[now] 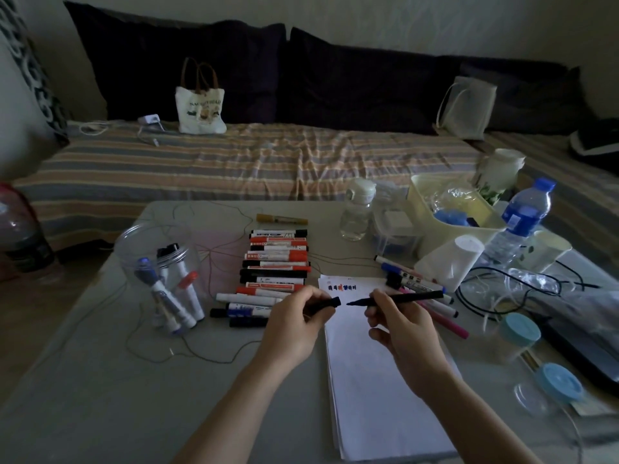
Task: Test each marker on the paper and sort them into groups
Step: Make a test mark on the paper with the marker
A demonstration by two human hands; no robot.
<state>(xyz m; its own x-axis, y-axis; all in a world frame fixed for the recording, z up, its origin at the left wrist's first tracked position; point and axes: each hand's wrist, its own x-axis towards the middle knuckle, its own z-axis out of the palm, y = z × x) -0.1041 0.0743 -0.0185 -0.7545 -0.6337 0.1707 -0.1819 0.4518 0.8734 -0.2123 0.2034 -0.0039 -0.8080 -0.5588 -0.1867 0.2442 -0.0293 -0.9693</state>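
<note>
Head view, grey tabletop [100, 380] before a striped bed [201, 162] with dark cushions [351, 85], right hand [402, 323] fingers gripping an uncapped black marker [398, 299] at centre frame above white paper [375, 380], left hand [294, 324] fingers pinching its cap [326, 303], sorted markers [274, 262] rowed left of the paper

Beyond the counter [83, 396] I see a bed [234, 162] with a striped cover, dark cushions [351, 85] along the wall, a white tote bag [200, 110] standing upright on it and a pale drawstring pouch [467, 107] leaning at the far right. On the counter's right side I note a small clear bottle [356, 211], a cream plastic bin [452, 209], a blue-capped water bottle [522, 222] just beside the bin, and a white paper cup [450, 261] lying on its side. Nearer me on the right sit two clear jars with light-blue lids [558, 383], and thin thread [201, 356] trails in loops across the counter's left half.
</note>
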